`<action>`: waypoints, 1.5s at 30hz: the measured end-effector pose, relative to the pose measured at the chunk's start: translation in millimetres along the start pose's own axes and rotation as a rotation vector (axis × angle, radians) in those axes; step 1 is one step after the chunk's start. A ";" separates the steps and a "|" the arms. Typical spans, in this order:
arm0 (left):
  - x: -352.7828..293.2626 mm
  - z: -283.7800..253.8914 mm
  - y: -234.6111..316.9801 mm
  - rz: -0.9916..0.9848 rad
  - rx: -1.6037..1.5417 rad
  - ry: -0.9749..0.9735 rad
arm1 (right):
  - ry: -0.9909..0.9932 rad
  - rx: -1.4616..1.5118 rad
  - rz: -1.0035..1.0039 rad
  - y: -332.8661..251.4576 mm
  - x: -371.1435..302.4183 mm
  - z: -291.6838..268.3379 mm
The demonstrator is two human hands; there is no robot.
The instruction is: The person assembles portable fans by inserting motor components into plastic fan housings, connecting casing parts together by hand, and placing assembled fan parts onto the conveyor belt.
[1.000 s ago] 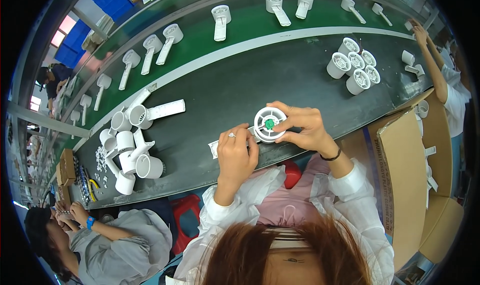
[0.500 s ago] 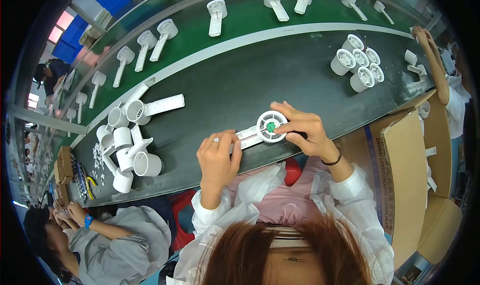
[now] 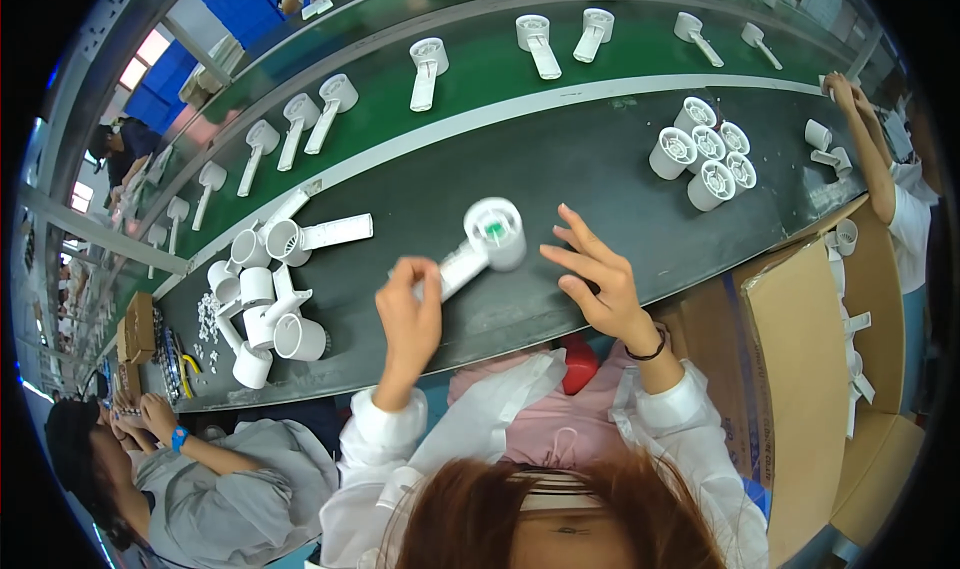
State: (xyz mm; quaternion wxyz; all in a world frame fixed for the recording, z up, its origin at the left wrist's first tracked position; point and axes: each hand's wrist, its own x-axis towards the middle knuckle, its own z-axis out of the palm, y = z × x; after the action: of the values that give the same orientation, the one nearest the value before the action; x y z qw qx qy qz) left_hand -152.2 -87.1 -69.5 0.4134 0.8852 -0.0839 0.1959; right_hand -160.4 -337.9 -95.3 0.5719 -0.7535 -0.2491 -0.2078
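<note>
My left hand (image 3: 410, 314) grips the flat handle of a white plastic fan housing (image 3: 496, 247), a round cup on a straight handle. A green part shows at the centre of its ring, and the housing is slightly blurred. To the right of it, my right hand (image 3: 598, 279) hovers over the dark table with fingers spread and nothing in them. Several similar white housings (image 3: 300, 337) lie piled to the left of my left hand. Farther off at the right stands a cluster of short white cups (image 3: 712, 185) with spoked tops.
Beyond the dark table (image 3: 480, 159) runs a green conveyor (image 3: 465, 59) carrying several white housings. A cardboard box (image 3: 800, 369) holding white parts is at my right. Small white pieces (image 3: 208, 319) and yellow-handled pliers (image 3: 187, 369) lie near a co-worker (image 3: 230, 479) on the left.
My right hand has come off the housing and opened. My left hand has moved a little left with the housing, which is now lifted and tilted.
</note>
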 end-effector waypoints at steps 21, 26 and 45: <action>286.9 242.3 -44.8 -0.297 -0.044 0.580 | 0.224 -0.147 0.145 2.2 -9.3 -4.4; 321.3 248.8 -76.4 -0.162 0.038 0.551 | 0.279 -0.176 0.152 5.3 -11.7 -7.1; 217.7 54.3 47.6 0.445 0.456 0.124 | 0.305 -1.122 0.305 56.8 55.0 -105.4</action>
State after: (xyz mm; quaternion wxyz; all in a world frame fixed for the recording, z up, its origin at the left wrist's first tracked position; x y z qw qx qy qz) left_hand 46.0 -156.3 22.8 0.1560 0.9013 -0.2042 0.3488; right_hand -85.1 -444.7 -78.1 0.1394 -0.9292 0.0944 -0.3290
